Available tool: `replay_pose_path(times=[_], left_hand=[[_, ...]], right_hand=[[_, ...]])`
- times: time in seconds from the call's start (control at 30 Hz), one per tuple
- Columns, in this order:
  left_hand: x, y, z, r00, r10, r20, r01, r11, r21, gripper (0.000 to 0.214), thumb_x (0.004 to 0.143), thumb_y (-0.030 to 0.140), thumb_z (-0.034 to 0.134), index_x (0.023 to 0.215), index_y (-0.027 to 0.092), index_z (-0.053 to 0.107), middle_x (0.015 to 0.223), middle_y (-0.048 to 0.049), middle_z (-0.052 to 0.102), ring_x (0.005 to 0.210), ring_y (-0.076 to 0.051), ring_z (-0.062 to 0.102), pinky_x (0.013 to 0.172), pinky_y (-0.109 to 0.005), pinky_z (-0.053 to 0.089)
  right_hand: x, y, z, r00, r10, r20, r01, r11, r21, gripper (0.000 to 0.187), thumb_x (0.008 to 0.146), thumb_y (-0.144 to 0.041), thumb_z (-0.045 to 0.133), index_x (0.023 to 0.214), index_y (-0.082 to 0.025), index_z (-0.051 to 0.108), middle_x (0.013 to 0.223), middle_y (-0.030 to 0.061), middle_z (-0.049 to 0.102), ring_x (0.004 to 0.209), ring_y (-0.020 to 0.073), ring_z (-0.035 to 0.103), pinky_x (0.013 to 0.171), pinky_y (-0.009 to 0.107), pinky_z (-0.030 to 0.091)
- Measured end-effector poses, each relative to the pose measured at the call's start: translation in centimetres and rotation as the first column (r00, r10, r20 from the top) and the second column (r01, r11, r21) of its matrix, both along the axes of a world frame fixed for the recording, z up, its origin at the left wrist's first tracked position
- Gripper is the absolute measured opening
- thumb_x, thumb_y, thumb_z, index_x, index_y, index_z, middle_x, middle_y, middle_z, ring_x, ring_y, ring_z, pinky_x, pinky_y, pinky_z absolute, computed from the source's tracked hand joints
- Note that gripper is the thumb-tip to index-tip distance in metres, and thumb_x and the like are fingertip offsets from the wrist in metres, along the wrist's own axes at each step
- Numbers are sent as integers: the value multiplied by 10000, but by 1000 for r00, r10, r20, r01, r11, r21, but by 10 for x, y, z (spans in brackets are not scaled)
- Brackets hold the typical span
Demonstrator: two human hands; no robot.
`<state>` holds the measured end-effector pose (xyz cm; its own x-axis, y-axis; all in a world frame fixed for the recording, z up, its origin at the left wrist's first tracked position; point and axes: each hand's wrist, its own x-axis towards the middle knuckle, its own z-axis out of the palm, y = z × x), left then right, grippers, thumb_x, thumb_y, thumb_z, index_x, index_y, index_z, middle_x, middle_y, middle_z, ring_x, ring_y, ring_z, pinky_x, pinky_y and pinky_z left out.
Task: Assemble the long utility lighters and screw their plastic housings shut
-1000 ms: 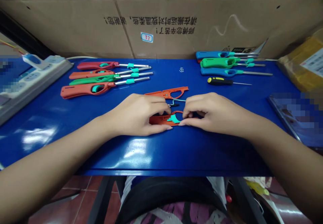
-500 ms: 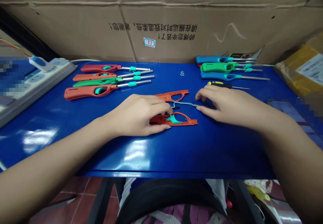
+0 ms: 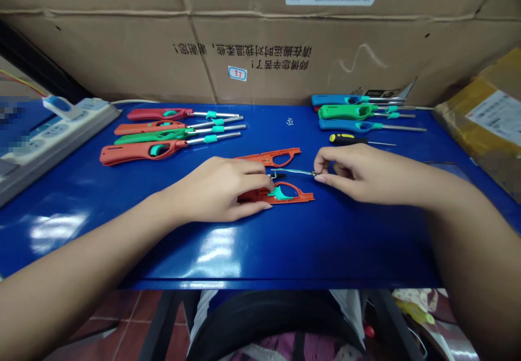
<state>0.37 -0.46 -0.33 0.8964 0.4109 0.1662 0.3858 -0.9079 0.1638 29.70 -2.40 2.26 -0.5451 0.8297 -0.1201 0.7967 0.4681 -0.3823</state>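
Observation:
My left hand (image 3: 226, 190) is closed over the near half of an orange lighter casing (image 3: 307, 196), its thumb along the near edge. A turquoise trigger (image 3: 279, 192) sits in that half. The matching orange casing half (image 3: 288, 157) lies just beyond, partly covered by my left fingers. Between the halves, a small black part (image 3: 280, 176) shows by my left fingertips. A pale blue and white wire (image 3: 295, 171) runs from there to my right hand (image 3: 354, 172), which pinches the wire's far end between thumb and forefinger. The tip in that pinch is mostly hidden.
Several assembled lighters (image 3: 146, 152) lie at the back left. More lighters (image 3: 352, 125) lie at the back right, with a black-and-yellow screwdriver (image 3: 348, 139) in front. A power strip (image 3: 57, 133) runs along the left. A large cardboard box (image 3: 142, 68) stands behind; a taped box (image 3: 484, 111) is right.
My right fingers have closed more and the wire is drawn straighter. The left hand keeps its hold on the casing half. The whole view has shifted slightly.

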Motion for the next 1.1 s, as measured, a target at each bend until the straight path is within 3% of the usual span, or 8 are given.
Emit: replay_pose_path(times=[0.13,0.23,0.37,0.5,0.7,0.93,1.1], left_hand=[[-1,0,0,996,41,81,-40,999,-10,288,966,486,620,1023,210,678,983,-9,727,890,-177,702,714,-262,477],[0,0,0,965,162,207,-160,987,-28,348,928,530,663,951,183,649,894,-10,711,787,-158,675,654,-249,456],[2,1,0,906,266,329,-277,961,-15,362,923,479,687,1102,167,648,1014,-47,722,784,-153,662,670,-249,472],[2,3,-5,927,169,334,-164,986,-42,280,987,332,628,1227,197,676,1095,-47,732,853,-144,684,722,-237,502],[3,5,-11,938,60,340,-58,998,-16,185,997,253,614,1119,162,720,982,-53,749,832,-139,702,708,-226,518],[5,3,-10,942,-66,329,44,996,73,152,990,216,618,1072,154,730,999,-68,761,902,-162,724,817,-250,570],[3,4,-10,948,-104,302,77,992,101,155,982,192,624,1083,140,730,1006,-74,763,918,-173,732,834,-264,587]], right_hand=[[-1,-1,2,998,-9,-58,10,1000,14,191,958,-409,530,970,-230,595,736,-14,628,593,141,525,577,273,367],[-1,-2,3,996,-19,-86,21,999,29,191,961,-412,531,989,-233,590,702,-28,601,574,135,509,559,271,361],[-2,-5,5,991,-16,-131,21,999,33,179,955,-406,556,995,-235,588,665,-42,571,554,125,482,537,267,335],[-2,-6,4,990,16,-142,-10,999,43,166,950,-393,577,996,-235,589,645,-55,549,533,111,453,529,259,317],[-4,-5,0,994,35,-100,-35,999,7,130,925,-345,588,965,-221,580,605,-73,522,492,92,398,542,255,306],[-3,-5,2,999,35,-38,-41,986,-162,101,875,-272,622,947,-217,667,688,-32,641,540,98,487,518,245,313],[0,-3,-1,997,58,-44,-65,981,-182,99,892,-266,616,927,-227,701,728,-24,676,573,101,530,525,238,345]])
